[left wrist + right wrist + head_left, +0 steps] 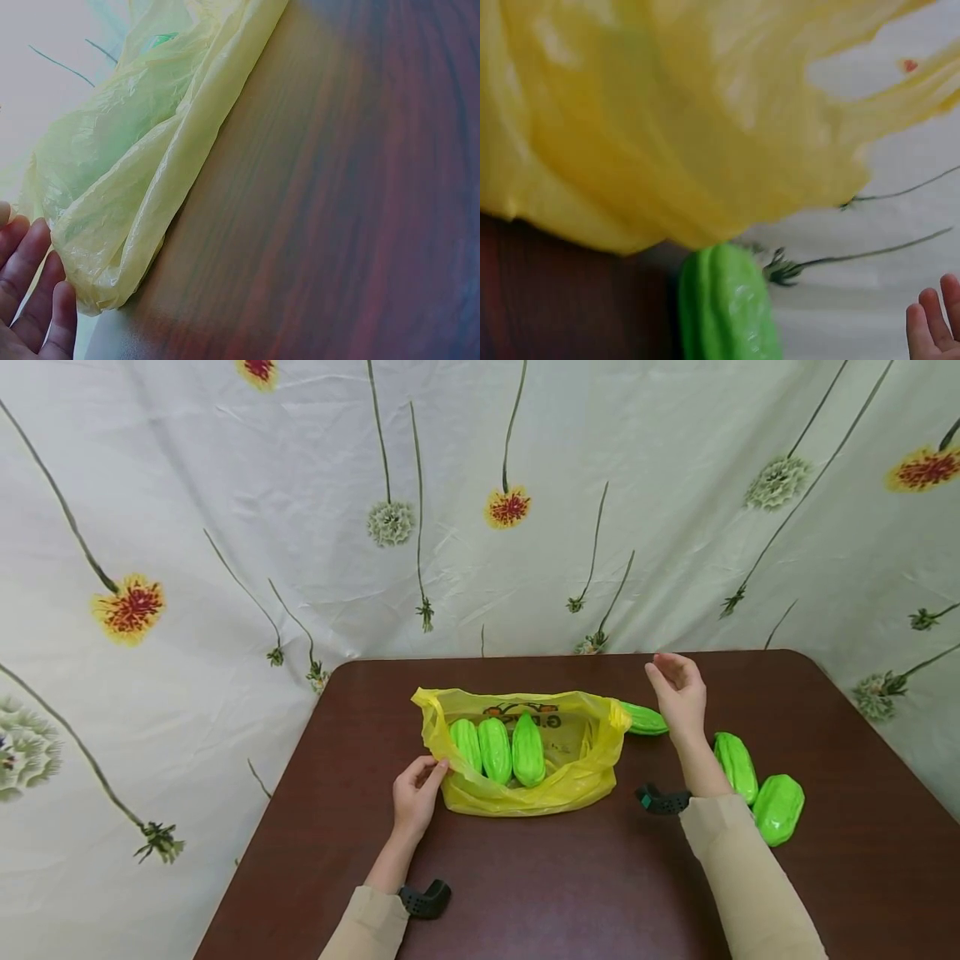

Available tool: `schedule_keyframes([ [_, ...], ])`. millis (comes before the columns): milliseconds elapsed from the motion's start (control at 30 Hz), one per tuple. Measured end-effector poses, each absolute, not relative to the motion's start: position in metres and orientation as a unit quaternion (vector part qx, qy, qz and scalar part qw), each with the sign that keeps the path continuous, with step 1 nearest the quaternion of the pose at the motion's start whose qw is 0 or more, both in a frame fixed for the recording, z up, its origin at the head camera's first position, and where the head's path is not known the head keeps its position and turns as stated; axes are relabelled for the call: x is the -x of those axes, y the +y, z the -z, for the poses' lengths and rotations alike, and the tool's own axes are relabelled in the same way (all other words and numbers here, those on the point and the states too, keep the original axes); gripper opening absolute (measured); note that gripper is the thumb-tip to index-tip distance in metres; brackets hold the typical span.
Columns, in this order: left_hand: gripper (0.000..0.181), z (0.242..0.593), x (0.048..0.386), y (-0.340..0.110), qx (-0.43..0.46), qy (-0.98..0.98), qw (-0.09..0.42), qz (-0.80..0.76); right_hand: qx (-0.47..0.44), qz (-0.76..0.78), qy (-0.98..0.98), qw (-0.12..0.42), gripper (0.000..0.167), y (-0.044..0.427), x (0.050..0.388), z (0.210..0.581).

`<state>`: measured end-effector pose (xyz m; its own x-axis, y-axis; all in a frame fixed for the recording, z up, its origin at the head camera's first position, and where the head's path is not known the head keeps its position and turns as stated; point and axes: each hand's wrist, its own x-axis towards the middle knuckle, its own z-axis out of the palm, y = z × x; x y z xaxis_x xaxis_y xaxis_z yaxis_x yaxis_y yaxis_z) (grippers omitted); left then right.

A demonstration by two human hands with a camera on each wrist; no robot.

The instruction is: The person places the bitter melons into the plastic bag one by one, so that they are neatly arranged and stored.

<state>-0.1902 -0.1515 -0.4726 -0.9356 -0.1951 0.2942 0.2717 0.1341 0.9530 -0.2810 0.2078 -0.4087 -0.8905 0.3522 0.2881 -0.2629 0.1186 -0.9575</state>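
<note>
A yellow plastic bag [525, 797] lies on the table with its mouth open toward me. Three bright green, ridged, glossy cucumber-like vegetables [495, 750] lie side by side in it. My left hand [416, 795] pinches the bag's left rim between thumb and fingers; in the left wrist view its fingertips touch the yellow film. My right hand [681, 697] is raised to the right of the bag, fingers loosely bent, holding nothing. Below it and to its left, another green vegetable [645, 719] lies beside the bag, partly hidden by it; the right wrist view shows this vegetable [727, 307] close up.
Two more green vegetables, one longer [737, 767] and one stubbier [778, 810], lie by my right forearm. The dark brown table [540, 885] ends at a flower-printed white cloth [465, 577]. Each wrist wears a black band [426, 900].
</note>
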Motion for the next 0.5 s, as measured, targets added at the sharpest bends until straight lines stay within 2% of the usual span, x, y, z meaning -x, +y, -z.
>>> schedule_keyframes([
  [233,0.019,0.472,0.190,-0.151,0.027,-0.731,0.178,0.658,0.022,-0.655,-0.724,0.214,0.040,0.218,0.297,0.435],
  [500,0.018,0.471,0.190,-0.151,0.027,-0.732,0.180,0.657,0.009,-0.613,-0.770,0.177,0.040,0.225,0.305,0.449],
])
